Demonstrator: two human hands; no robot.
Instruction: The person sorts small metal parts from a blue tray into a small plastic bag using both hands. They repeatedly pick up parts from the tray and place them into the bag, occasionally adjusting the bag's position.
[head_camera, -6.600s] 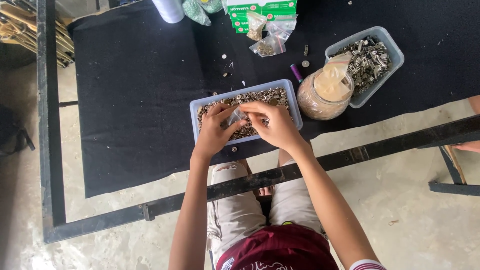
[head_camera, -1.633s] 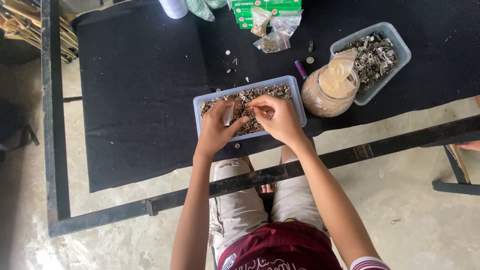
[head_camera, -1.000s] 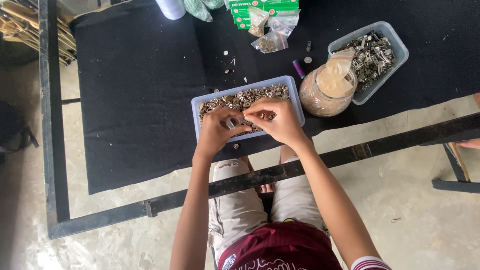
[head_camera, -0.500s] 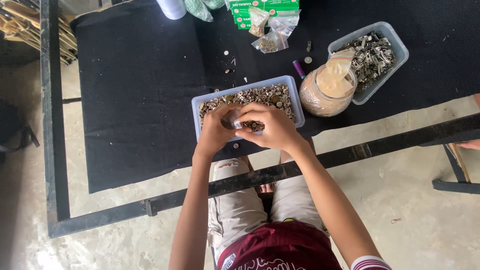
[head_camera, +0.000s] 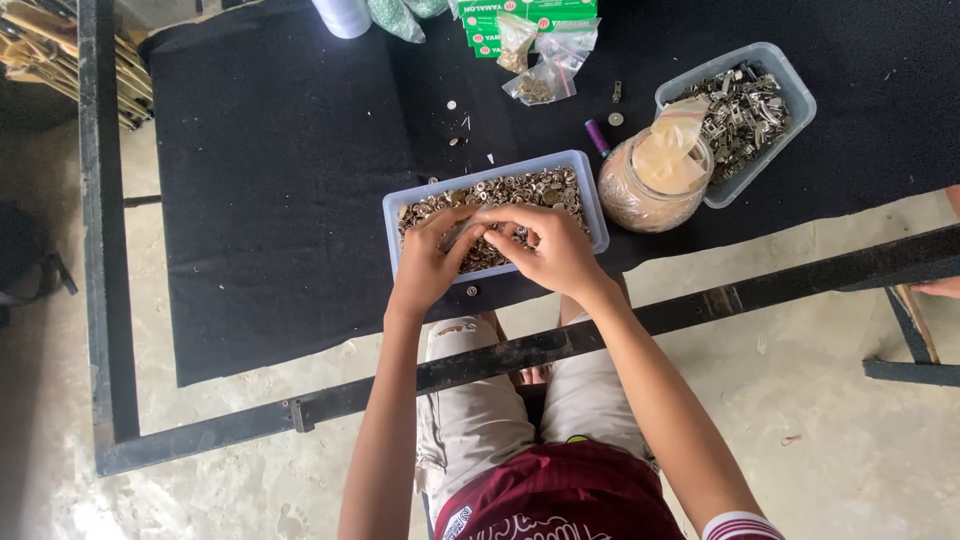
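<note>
**Both hands meet over the tray of small metal rings**

While the black cloth-covered tabletop (head_camera: 270, 180) fills most of the head view, the work sits near its front edge, at about 6 o'clock of the cloth. Compared with half a second ago, the two hands have drawn slightly apart and lifted toward the tray's 9 o'clock half, fingertips still pinched together; that suggests another small piece is being picked up or joined rather than set down.

The metal frame (head_camera: 100, 300) runs along the cloth's 9 o'clock and 6 o'clock sides. At 3 o'clock of the central tray stands a round clear jar (head_camera: 655, 185) with a pale bag tucked in its mouth, and just beyond it, at 2 o'clock, a second clear tub of metal clips (head_camera: 745, 100). Green boxes (head_camera: 530, 15) and small plastic bags (head_camera: 545, 65) lie at 12 o'clock.

The clear tray of small metal rings (head_camera: 495, 205) lies directly under the hands. The left hand (head_camera: 430, 260) comes in from 7 o'clock, wrist bent up, fingers curled narrow around something small that cannot be made out. The right hand (head_camera: 550, 250) reaches from 5 o'clock, thumb and forefinger closed in a pinch against the left fingertips. A few loose rings (head_camera: 455, 120) lie scattered on the cloth at 11 o'clock of the tray.
</note>
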